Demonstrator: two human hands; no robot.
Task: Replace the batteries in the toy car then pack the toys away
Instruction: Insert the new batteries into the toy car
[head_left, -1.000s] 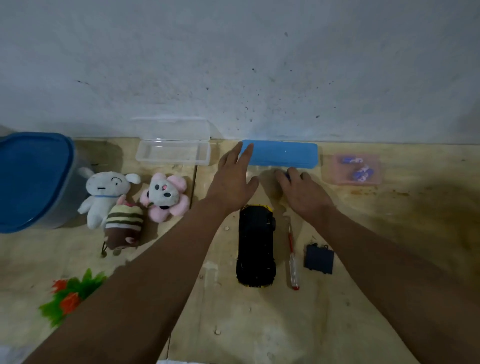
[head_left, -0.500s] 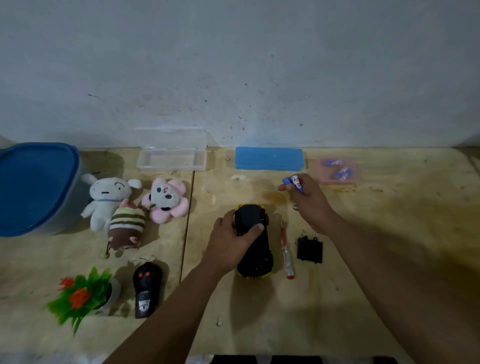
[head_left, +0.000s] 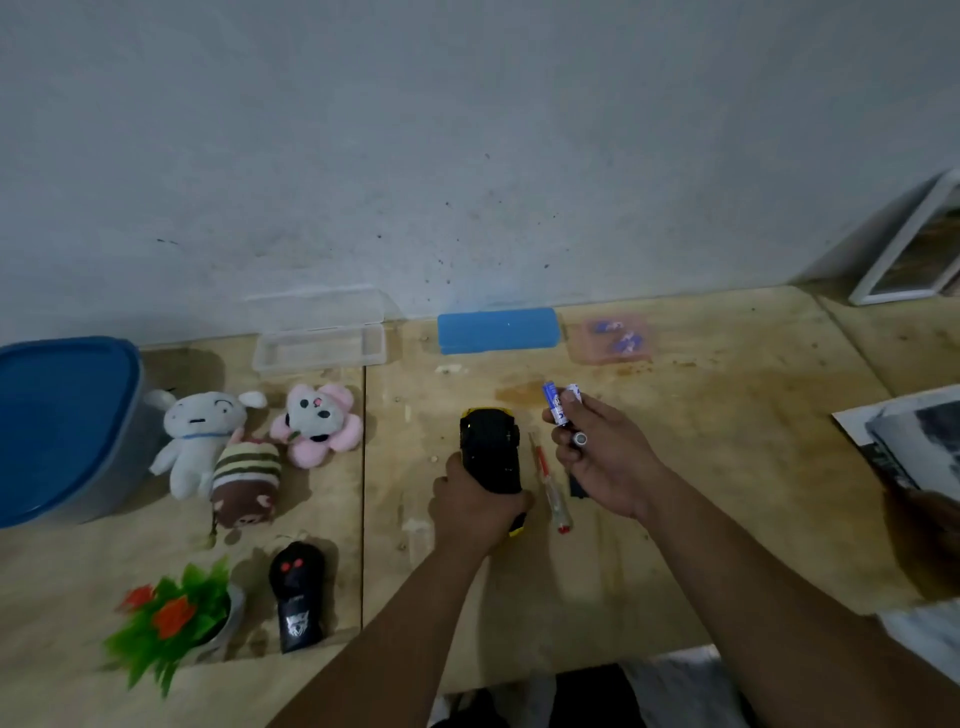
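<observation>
Left hand (head_left: 475, 512) curled around rear of black toy car (head_left: 491, 449), lying upside down mid-bench (head_left: 727, 519). Right hand (head_left: 605, 457) raised just beside car, gripping batteries (head_left: 558, 405) in curled fingers, blue-white ends poking up. Screwdriver (head_left: 550, 486) flat between car and right hand. Black remote (head_left: 297, 597) nearer left. Three plush toys (head_left: 249, 441) beside blue-lidded tub (head_left: 62, 426).

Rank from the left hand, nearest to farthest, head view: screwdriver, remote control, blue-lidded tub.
From the left hand, which grips the toy car:
1. Screwdriver, just to its right.
2. Remote control, lower left on the table.
3. Blue-lidded tub, far left edge.
</observation>
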